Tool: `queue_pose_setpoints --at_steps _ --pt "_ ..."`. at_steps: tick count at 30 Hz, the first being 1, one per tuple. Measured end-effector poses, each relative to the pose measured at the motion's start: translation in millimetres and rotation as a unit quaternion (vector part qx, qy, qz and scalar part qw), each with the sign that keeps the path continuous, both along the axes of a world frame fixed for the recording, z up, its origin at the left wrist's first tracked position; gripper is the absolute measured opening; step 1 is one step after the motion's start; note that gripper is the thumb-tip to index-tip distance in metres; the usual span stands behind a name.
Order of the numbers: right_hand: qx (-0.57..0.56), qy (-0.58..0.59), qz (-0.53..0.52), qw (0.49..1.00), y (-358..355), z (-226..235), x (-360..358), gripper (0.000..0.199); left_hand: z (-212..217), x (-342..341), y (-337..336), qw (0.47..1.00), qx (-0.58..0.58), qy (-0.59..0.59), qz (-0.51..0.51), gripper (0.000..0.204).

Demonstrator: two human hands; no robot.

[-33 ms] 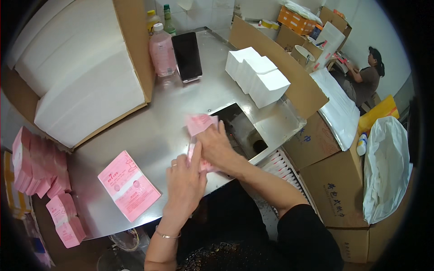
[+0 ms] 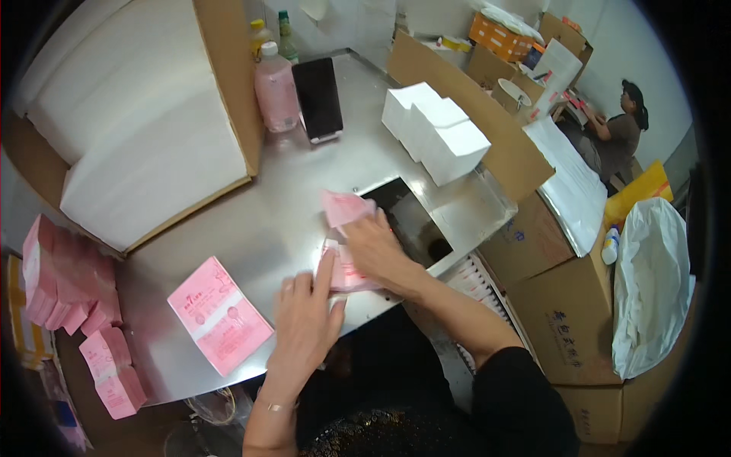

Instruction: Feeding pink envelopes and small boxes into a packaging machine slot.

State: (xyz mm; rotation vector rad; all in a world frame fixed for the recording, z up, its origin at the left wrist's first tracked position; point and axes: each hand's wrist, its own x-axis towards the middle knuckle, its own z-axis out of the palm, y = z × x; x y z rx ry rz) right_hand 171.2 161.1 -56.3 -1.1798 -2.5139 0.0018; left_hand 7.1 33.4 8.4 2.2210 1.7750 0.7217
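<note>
My right hand [image 2: 378, 255] is closed on a thin pink printed wrapper [image 2: 345, 208] over the steel worktop, beside the rectangular opening. One end of the wrapper sticks up past the fingers, and the palm covers its middle. My left hand [image 2: 304, 312] has its fingers stretched out and its thumb apart. Its index fingertip touches the left edge of the pink piece under my right hand. To the left lies a flat stack of pink printed wrappers [image 2: 219, 314] with a pale band across it.
White folded tissue stacks [image 2: 438, 133] stand beyond the opening [image 2: 411, 221]. A large carton [image 2: 232, 91] of white paper fills the back left. More pink bundles [image 2: 68, 278] sit at the left edge. A phone [image 2: 317, 99] leans by a pink bottle [image 2: 276, 91]. A person [image 2: 620, 129] sits far right.
My left thumb has swung away from the pink piece. My right hand has shifted slightly to the right, and more of the pink piece shows between the hands.
</note>
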Motion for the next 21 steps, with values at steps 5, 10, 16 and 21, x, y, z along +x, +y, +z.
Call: queue_pose_setpoints --at_steps 5,10,16,21 --pt "-0.146 0.017 -0.102 0.984 19 -7 59 0.025 -8 -45 -48 0.982 0.096 0.089 0.134 0.051" --pt "0.205 0.189 -0.074 0.957 22 57 84 0.023 -41 -94 -58 0.915 0.054 0.198 0.348 0.050" --pt "0.218 0.136 -0.176 0.950 113 51 168 0.057 -40 -84 -24 0.951 0.027 0.159 0.264 0.048" --pt "0.202 0.066 -0.237 0.948 47 55 125 0.056 -29 -109 -51 0.964 0.033 0.014 0.264 0.033"
